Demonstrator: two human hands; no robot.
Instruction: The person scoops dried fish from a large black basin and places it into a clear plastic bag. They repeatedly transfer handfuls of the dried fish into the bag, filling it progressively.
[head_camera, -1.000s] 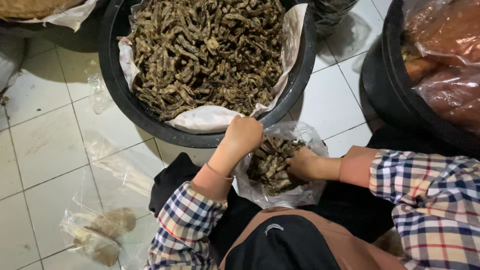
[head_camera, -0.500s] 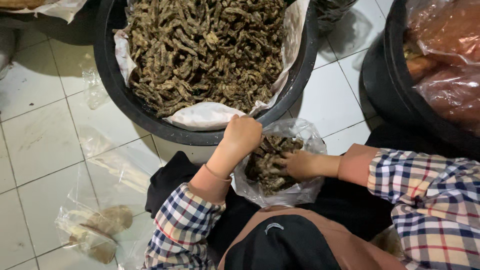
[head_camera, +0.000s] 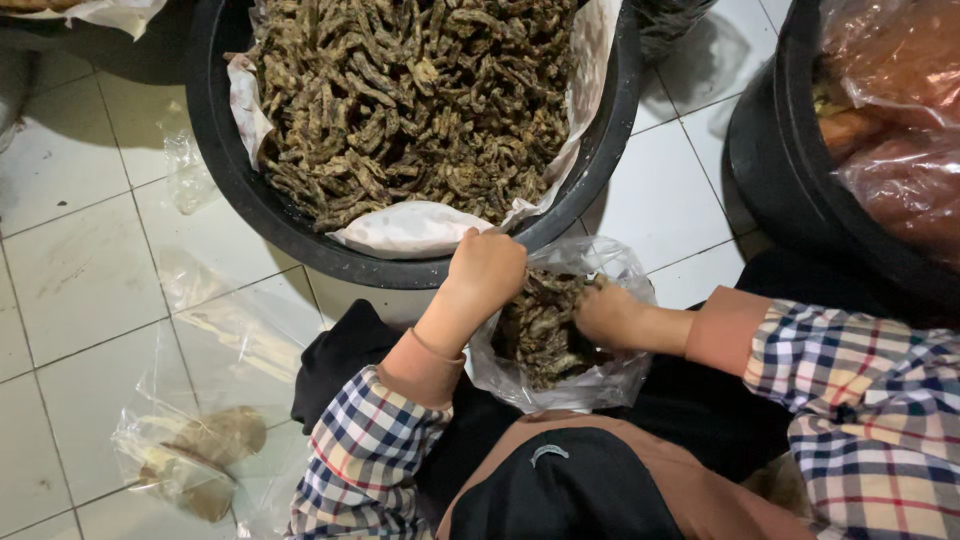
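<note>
A clear plastic bag (head_camera: 620, 375) half full of dark brown fried snack sticks (head_camera: 540, 335) rests on my lap. My left hand (head_camera: 487, 268) grips the bag's rim at its far left side, holding it open. My right hand (head_camera: 608, 315) is inside the bag mouth, fingers curled on the sticks; whether it grasps any is not clear. Just beyond stands a big black basin (head_camera: 600, 170) lined with white paper and heaped with the same sticks (head_camera: 410, 100).
A second black tub (head_camera: 780, 190) at the right holds reddish plastic bags (head_camera: 900, 120). On the white tiled floor at left lie loose clear bags (head_camera: 250, 340) and one bag with brown round pieces (head_camera: 195, 460). Another container edge shows at top left.
My right hand dipped flat into the bag, then pulled back up towards the rim with fingers curled. My left hand kept its grip on the rim. The view shifted slightly.
</note>
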